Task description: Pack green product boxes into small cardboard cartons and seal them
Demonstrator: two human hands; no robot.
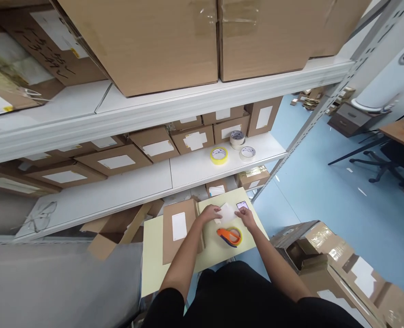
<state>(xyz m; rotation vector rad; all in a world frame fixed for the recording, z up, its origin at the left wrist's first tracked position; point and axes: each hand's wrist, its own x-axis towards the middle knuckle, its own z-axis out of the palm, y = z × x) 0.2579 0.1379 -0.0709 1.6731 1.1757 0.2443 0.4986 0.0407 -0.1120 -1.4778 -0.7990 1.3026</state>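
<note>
So there's a white label sheet lying on the pale yellow surface, and both hands are on it. The left hand pinches its left edge with the fingers curled over, and the right hand grips the right edge the same way, so the sheet sits right between them.

Just below the hands, toward the person, is an orange tape dispenser with a yellow roll, nearly touching the right hand. Just past the right hand's fingertips there's a phone lying flat. Left of the left hand is a flat cardboard box with a white label on top, tucked against the left forearm.

Farther out beyond the hands, a white shelf carries a yellow tape roll and two pale tape rolls, plus rows of labelled brown boxes. Off to the right of the right arm, open cardboard boxes sit on the blue floor.

Both forearms come in from below, angled toward each other, palms down.
</note>
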